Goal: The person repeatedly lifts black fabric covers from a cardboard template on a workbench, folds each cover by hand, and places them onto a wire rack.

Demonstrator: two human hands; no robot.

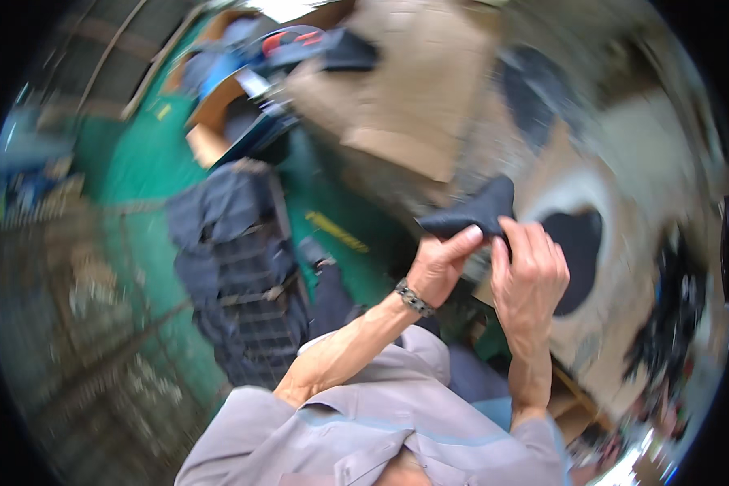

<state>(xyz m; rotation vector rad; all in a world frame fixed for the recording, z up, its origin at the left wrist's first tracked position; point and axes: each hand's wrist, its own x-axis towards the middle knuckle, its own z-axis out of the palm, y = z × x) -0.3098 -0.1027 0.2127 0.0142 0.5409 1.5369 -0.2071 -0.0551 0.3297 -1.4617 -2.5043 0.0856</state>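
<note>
Green floor point(130, 162) shows left of the hands, the worktop point(595, 356) right. Cardboard point(413, 89) lies ahead of them, perhaps as padding. A wire basket point(287, 235) of dark pieces point(219, 202) stands left, presumably within reach. A black patch point(579, 251) is just beside the right hand point(530, 271). Right hand and left hand point(439, 263) pinch one black piece point(474, 212) by its near edge, probably steadying it.
</note>
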